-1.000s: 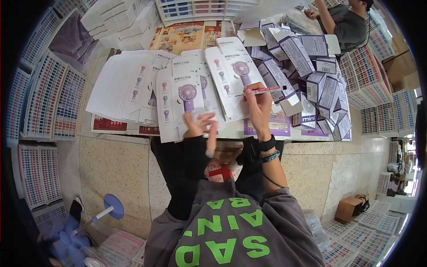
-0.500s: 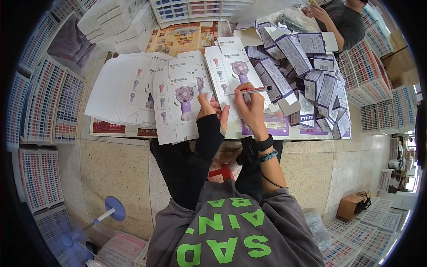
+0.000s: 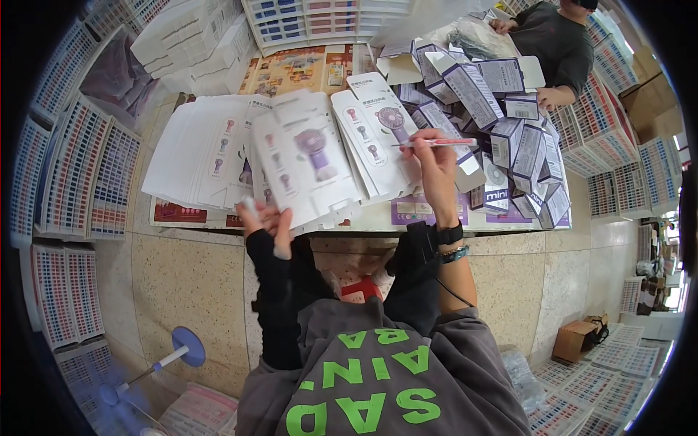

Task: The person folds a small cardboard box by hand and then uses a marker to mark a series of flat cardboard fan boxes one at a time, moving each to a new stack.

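Beside the lower left corner of a flat white carton (image 3: 320, 196), my left hand (image 3: 267, 221), in a black fingerless sleeve, has its fingers curled and its thumb at the edge. The carton, printed with a purple handheld fan, is blurred and tilted over others like it. A white cover or wrap sits on one left fingertip. My right hand (image 3: 435, 163) pinches a slim red-and-white pen (image 3: 454, 142), its tip pointing left over another flat fan carton (image 3: 371, 116). At left lies a fanned stack of flat white cartons (image 3: 182, 149).
Purple-and-white small boxes (image 3: 476, 94) are heaped on the right of the table. White box stacks (image 3: 185, 36) and a divided rack (image 3: 320, 22) stand at the back. A co-worker (image 3: 556, 43) is at the far right. Shelves of small parts (image 3: 102, 167) flank the table.
My left hand has moved left and down from the middle. The upper fan carton has turned and shifted right. My right hand has moved slightly right with the pen.
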Available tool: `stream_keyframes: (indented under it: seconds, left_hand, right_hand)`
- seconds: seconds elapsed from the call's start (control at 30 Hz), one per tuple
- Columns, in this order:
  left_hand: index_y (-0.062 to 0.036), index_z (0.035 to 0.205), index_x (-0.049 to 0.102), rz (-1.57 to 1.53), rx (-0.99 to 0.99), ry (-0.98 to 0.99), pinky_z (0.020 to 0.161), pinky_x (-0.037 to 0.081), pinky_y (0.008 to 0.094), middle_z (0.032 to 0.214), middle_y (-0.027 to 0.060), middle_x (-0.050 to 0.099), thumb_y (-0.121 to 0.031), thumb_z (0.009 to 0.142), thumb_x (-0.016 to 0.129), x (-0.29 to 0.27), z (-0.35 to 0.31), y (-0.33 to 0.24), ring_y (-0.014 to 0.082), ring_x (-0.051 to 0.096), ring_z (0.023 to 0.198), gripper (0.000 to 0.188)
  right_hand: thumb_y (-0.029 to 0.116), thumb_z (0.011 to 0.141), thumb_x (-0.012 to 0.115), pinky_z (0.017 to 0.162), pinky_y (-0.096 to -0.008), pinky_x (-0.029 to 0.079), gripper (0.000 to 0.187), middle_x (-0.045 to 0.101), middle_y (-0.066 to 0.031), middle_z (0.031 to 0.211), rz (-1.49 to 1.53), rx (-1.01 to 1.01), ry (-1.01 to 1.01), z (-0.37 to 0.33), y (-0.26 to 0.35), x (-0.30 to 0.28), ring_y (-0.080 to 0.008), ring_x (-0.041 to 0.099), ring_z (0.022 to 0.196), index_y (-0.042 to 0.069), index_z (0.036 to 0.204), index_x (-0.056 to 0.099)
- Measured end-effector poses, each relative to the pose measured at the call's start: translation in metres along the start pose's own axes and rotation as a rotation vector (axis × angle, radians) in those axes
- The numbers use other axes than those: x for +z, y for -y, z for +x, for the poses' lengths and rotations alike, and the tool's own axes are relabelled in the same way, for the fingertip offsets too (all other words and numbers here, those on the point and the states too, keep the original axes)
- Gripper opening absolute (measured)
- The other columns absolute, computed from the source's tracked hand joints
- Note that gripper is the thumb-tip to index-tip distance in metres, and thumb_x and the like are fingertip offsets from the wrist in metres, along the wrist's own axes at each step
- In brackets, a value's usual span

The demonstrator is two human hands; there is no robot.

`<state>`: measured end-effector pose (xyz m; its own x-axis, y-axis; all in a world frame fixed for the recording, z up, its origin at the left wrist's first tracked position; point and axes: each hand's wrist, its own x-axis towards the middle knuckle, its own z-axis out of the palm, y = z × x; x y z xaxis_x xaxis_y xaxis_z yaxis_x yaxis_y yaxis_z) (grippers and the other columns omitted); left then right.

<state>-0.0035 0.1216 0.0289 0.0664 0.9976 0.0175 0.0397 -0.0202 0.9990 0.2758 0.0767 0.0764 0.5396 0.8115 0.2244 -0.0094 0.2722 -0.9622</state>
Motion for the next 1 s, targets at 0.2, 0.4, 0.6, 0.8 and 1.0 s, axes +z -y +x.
stream_keyframes:
  seconds: [0.2, 0.4, 0.6, 0.8, 1.0]
  left_hand:
    - [0.0009, 0.119, 0.035, 0.973, 0.130, -0.051, 0.070, 0.047, 0.0379, 0.092, 0.0172, 0.061, -0.018, 0.074, 0.077, -0.020, 0.006, -0.030, 0.0330, 0.061, 0.084, 0.064]
    - [0.0004, 0.114, 0.041, 0.923, 0.372, -0.130, 0.075, 0.046, 0.0424, 0.097, 0.0180, 0.056, -0.025, 0.075, 0.076, 0.021, 0.003, -0.039, 0.0364, 0.057, 0.094, 0.059]
    - [-0.0009, 0.118, 0.039, 0.446, 0.178, 0.164, 0.067, 0.046, 0.0345, 0.080, 0.0089, 0.055, -0.010, 0.080, 0.066, 0.052, 0.003, -0.045, 0.0223, 0.057, 0.075, 0.047]
    - [0.0013, 0.109, 0.035, 0.280, 0.228, 0.344, 0.060, 0.049, 0.0306, 0.075, 0.0107, 0.059, -0.014, 0.076, 0.074, 0.109, -0.001, -0.030, 0.0208, 0.062, 0.063, 0.053]
    - [0.0010, 0.108, 0.033, 0.400, 0.198, 0.288, 0.056, 0.048, 0.0324, 0.078, 0.0120, 0.060, -0.021, 0.068, 0.081, 0.127, 0.006, -0.024, 0.0205, 0.062, 0.062, 0.066]
  right_hand:
    - [0.008, 0.093, 0.054, 0.060, -0.0192, 0.036, 0.010, 0.051, 0.0031, 0.076, -0.281, -0.051, 0.114, -0.001, -0.022, 0.009, -0.0041, 0.044, 0.067, 0.001, 0.087, 0.057]
    - [0.007, 0.093, 0.053, 0.057, -0.0186, 0.031, 0.012, 0.048, 0.0040, 0.074, -0.333, -0.104, 0.047, -0.008, -0.032, 0.010, -0.0029, 0.038, 0.065, 0.000, 0.084, 0.055]
    - [0.004, 0.086, 0.057, 0.047, -0.0199, 0.027, 0.007, 0.044, 0.0034, 0.062, -0.414, -0.167, 0.030, -0.006, -0.036, 0.009, -0.0024, 0.035, 0.054, 0.001, 0.080, 0.055]
    - [0.003, 0.086, 0.056, 0.048, -0.0206, 0.029, 0.006, 0.045, 0.0021, 0.063, -0.456, -0.172, 0.065, -0.009, -0.033, 0.011, -0.0041, 0.036, 0.055, 0.001, 0.081, 0.055]
    - [0.011, 0.095, 0.048, 0.068, -0.0257, 0.044, 0.011, 0.051, -0.0018, 0.074, 0.189, -0.075, -0.024, 0.003, -0.040, -0.002, -0.0086, 0.048, 0.068, 0.002, 0.091, 0.052]
